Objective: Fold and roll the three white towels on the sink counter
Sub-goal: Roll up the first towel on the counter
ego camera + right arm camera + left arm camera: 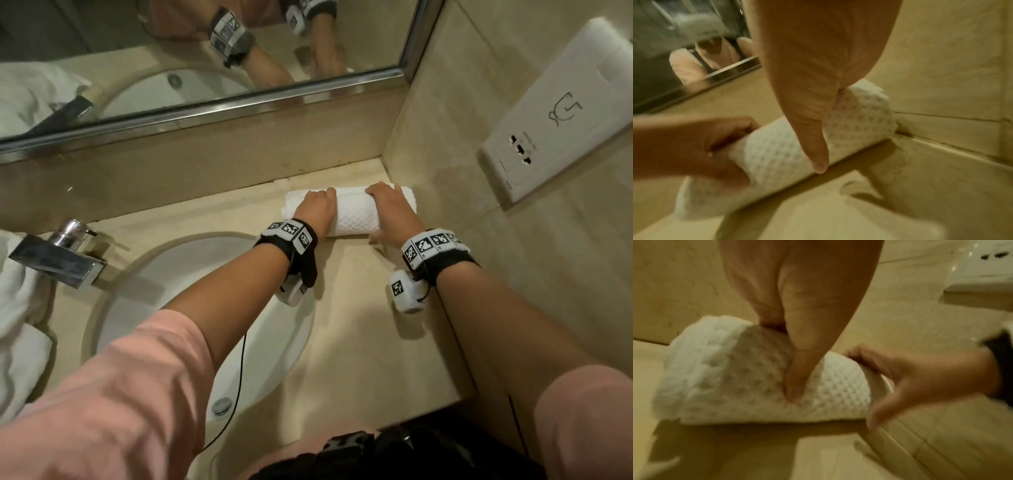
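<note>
A white waffle-weave towel (352, 214) lies rolled into a cylinder on the beige counter (359, 325), in the back right corner against the walls. My left hand (317, 207) grips the roll's left part, fingers curled over the top. My right hand (390, 205) grips its right part the same way. In the left wrist view my left hand (795, 356) has its thumb pressed into the near side of the towel (840, 394). In the right wrist view my right hand (813, 123) has its thumb down the front of the towel (774, 155). More white towels (17, 301) lie crumpled at the far left.
A round white sink basin (164, 274) is sunk into the counter left of the roll, with a chrome faucet (58, 255) behind it. A mirror (205, 51) runs along the back wall. A white socket panel (561, 113) sits on the right wall.
</note>
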